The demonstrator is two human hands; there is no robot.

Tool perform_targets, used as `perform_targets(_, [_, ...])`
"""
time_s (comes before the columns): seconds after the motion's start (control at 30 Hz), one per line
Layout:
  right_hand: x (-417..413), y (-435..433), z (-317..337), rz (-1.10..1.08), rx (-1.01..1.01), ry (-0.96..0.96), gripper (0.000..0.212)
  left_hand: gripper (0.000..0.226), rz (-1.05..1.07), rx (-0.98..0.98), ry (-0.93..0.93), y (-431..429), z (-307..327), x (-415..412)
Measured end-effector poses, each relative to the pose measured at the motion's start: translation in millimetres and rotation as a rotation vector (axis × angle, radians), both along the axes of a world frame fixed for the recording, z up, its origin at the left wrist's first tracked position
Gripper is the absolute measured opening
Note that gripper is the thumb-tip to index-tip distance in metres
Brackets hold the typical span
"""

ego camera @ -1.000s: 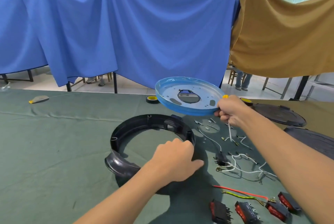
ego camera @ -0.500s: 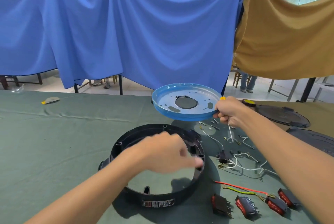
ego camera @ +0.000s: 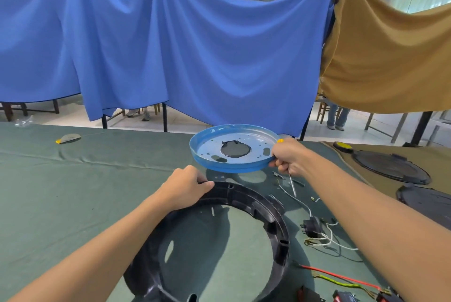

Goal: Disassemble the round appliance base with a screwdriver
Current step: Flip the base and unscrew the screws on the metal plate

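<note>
My right grip (ego camera: 289,158) holds the blue plate (ego camera: 210,149) and screwdriver (ego camera: 292,184) up, my left grip (ego camera: 185,189), just below it, clutches the black ring (ego camera: 244,195) on the counter (ego camera: 73,192), so I guess they are split and next I set the plate down.

Left hand (ego camera: 185,188) gripped the far rim of the black ring housing (ego camera: 280,228) on the green-clothed surface (ego camera: 61,192), right hand (ego camera: 291,156) held a blue metal pan (ego camera: 212,153) and yellow-handled screwdriver (ego camera: 292,183) above it, loose wires (ego camera: 329,236) lay nearby

You have a black ring (ego camera: 280,236) and a silver plate (ego camera: 258,148) rimmed in blue. Your tablecloth (ego camera: 61,194) is plain dark green; beyond hang a blue drape (ego camera: 170,58) and an ochre drape (ego camera: 390,58).
</note>
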State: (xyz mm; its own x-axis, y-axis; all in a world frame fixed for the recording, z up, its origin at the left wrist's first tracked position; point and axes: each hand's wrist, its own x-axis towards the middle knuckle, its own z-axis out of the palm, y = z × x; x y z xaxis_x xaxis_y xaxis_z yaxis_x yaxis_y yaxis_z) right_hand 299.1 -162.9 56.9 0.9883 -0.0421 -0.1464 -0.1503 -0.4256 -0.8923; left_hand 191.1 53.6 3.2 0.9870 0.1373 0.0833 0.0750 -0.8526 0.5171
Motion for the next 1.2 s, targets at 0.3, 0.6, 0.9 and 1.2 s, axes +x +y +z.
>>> perform_targets(0.3, [-5, 17, -17, 0.094, -0.140, 0.080, 0.021, 0.047, -0.150, 0.399, -0.208, -8, 14, -7])
perform_targets(0.6, [-17, 4, -21, 0.186, -0.339, 0.080, 0.014, 0.038, -0.326, 0.524, -0.064, -2, -12, 6])
perform_targets(0.9, [-41, -32, -30, 0.201, -0.296, -0.044, 0.027, 0.038, -0.239, 0.558, -0.056, 6, -10, 12])
perform_targets(1.2, [-46, -27, -43, 0.127, -0.710, -0.219, 0.015, 0.034, -0.212, 0.561, -0.149, -9, -4, 2])
